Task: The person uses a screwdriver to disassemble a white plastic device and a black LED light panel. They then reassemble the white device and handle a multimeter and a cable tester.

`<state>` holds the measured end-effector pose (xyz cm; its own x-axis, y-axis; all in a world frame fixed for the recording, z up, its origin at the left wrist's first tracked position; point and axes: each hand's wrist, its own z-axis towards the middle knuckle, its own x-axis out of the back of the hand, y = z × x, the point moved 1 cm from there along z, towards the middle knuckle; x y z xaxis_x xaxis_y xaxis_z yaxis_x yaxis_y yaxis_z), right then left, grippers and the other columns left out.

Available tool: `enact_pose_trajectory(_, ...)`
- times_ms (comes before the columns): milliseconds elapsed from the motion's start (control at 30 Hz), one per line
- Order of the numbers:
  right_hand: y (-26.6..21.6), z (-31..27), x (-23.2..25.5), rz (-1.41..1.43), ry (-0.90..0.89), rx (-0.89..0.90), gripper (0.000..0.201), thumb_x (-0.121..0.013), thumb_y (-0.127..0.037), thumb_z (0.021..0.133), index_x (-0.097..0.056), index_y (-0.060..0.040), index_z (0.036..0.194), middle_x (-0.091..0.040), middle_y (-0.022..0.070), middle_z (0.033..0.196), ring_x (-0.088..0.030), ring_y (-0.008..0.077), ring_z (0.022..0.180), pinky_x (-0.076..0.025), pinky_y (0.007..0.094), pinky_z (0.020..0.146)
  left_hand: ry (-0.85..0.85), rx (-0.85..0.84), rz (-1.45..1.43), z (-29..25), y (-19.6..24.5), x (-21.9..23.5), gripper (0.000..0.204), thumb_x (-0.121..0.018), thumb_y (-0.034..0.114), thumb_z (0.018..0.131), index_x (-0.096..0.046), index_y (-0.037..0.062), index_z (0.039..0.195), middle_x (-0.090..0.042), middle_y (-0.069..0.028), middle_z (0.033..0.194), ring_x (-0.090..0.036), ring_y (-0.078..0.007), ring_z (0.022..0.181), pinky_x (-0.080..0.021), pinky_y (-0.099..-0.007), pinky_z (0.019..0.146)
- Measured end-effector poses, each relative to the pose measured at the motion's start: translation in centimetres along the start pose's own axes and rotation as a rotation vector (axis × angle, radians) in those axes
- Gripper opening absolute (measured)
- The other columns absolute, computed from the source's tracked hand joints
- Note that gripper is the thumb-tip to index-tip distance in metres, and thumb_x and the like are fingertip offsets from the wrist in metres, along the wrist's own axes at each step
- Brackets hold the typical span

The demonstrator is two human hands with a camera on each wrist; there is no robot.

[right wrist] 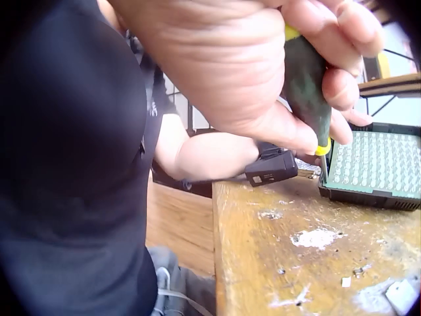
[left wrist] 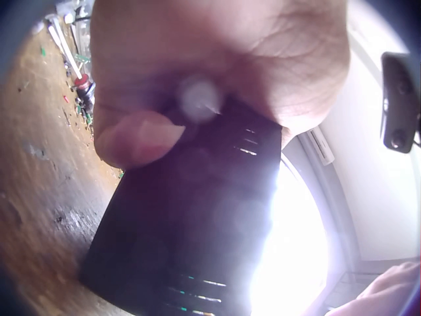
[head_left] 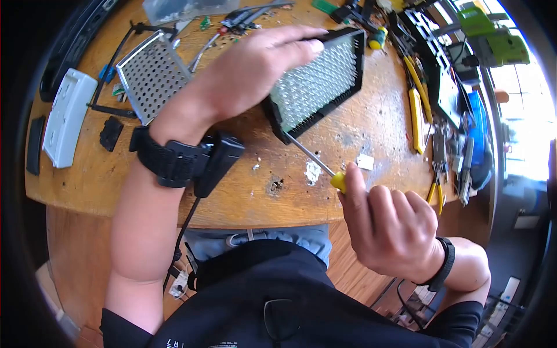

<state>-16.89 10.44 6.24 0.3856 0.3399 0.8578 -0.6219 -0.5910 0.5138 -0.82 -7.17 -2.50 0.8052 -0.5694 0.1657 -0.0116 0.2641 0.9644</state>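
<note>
My left hand (head_left: 246, 75) grips the far left side of a black plastic housing (head_left: 318, 119) and holds it tilted above the wooden bench. Inside the housing lies a pale green board (head_left: 316, 78) covered with rows of clear LEDs. In the left wrist view, the thumb presses along the dark back of the housing (left wrist: 191, 210). My right hand (head_left: 394, 232) holds a screwdriver (right wrist: 306, 85) by its dark green and yellow handle. The screwdriver's metal shaft (head_left: 310, 153) reaches to the housing's near corner, with the tip at the board's edge.
Left of the housing lie a perforated metal tray (head_left: 152, 75), a white plastic casing (head_left: 69, 119) and a small black part (head_left: 111, 133). Yellow-handled tools (head_left: 415, 122) and pliers (head_left: 439, 168) line the right side. A small white piece (head_left: 365, 161) lies near the screwdriver.
</note>
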Motion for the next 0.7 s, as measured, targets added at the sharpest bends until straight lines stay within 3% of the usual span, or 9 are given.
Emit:
enact_pose_trajectory(133, 0.8, -0.2, -1.0, -0.046, 0.127, 0.086, 0.031, -0.066, -0.009, 0.082, -0.065, 0.0103, 0.106, -0.038, -0.002, 0.06, -0.038, 0.0074, 0.048, -0.026, 0.0239, 0.044, -0.032, 0.004, -0.028, -0.3, 1.1, 0.0, 0.045, -0.045, 0.031, 0.098, -0.053, 0.0023, 0.131, -0.061, -0.0091, 0.119, -0.058, -0.0128, 0.107, -0.041, -0.0238, 0.097)
enact_pose_trajectory(233, 1.8, -0.2, -1.8, 0.32, 0.194, -0.036, 0.038, -0.068, -0.019, 0.08, -0.063, 0.0075, 0.107, -0.043, -0.0002, 0.061, -0.044, 0.0093, 0.047, -0.033, 0.0258, 0.04, -0.03, 0.02, -0.07, -0.4, 1.6, 0.0, 0.046, -0.046, 0.032, 0.097, -0.053, 0.0026, 0.131, -0.06, -0.0091, 0.122, -0.057, -0.0131, 0.109, -0.039, -0.0246, 0.099)
enact_pose_trajectory(267, 2.1, 0.0, -1.5, 0.474, 0.192, -0.077, 0.042, -0.07, -0.022, 0.076, -0.063, 0.0056, 0.106, -0.047, 0.0022, 0.06, -0.047, 0.0115, 0.046, -0.037, 0.0268, 0.039, 0.018, -0.017, -0.064, -0.3, 1.3, -0.1, 0.043, -0.048, 0.029, 0.097, -0.056, -0.0004, 0.127, -0.063, -0.0101, 0.116, -0.059, -0.0142, 0.105, -0.041, -0.0246, 0.094)
enact_pose_trajectory(433, 3.7, 0.3, -1.1, 0.873, 0.287, -0.259, 0.037, -0.068, -0.012, 0.072, -0.063, 0.0066, 0.104, -0.056, 0.0084, 0.063, -0.055, 0.0168, 0.05, -0.044, 0.0284, 0.045, -0.005, 0.004, -0.104, -0.1, 1.3, 0.0, 0.044, -0.047, 0.03, 0.097, -0.056, -0.0005, 0.128, -0.062, -0.0104, 0.118, -0.058, -0.015, 0.107, -0.039, -0.0252, 0.097)
enact_pose_trajectory(500, 3.7, 0.4, -2.1, 0.967, 0.429, -0.251, 0.039, -0.067, -0.019, 0.076, -0.063, 0.0072, 0.106, -0.056, 0.0094, 0.064, -0.056, 0.0173, 0.051, -0.043, 0.0274, 0.048, 0.015, 0.057, -0.14, -0.2, 1.4, 0.0, 0.045, -0.047, 0.031, 0.097, -0.055, 0.0, 0.128, -0.062, -0.0103, 0.118, -0.057, -0.0149, 0.108, -0.039, -0.0251, 0.097)
enact_pose_trajectory(633, 3.6, 0.3, -2.2, 1.08, 0.477, -0.278, 0.048, -0.064, -0.031, 0.082, -0.061, 0.0083, 0.108, -0.058, 0.0117, 0.068, -0.057, 0.0174, 0.054, -0.042, 0.0269, 0.049, -0.004, 0.083, -0.18, -0.1, 1.3, 0.1, 0.046, -0.048, 0.031, 0.096, -0.055, 0.0004, 0.129, -0.061, -0.0102, 0.119, -0.057, -0.015, 0.108, -0.038, -0.0246, 0.097)
enact_pose_trajectory(700, 3.5, 0.2, -2.6, 1.142, 0.471, -0.394, 0.056, -0.061, -0.044, 0.084, -0.062, 0.0067, 0.106, -0.057, 0.0111, 0.064, -0.056, 0.0182, 0.051, -0.04, 0.0256, 0.048, 0.012, 0.097, -0.178, -0.1, 1.1, 0.3, 0.046, -0.048, 0.032, 0.096, -0.055, 0.001, 0.13, -0.061, -0.01, 0.12, -0.056, -0.015, 0.109, -0.037, -0.024, 0.097)
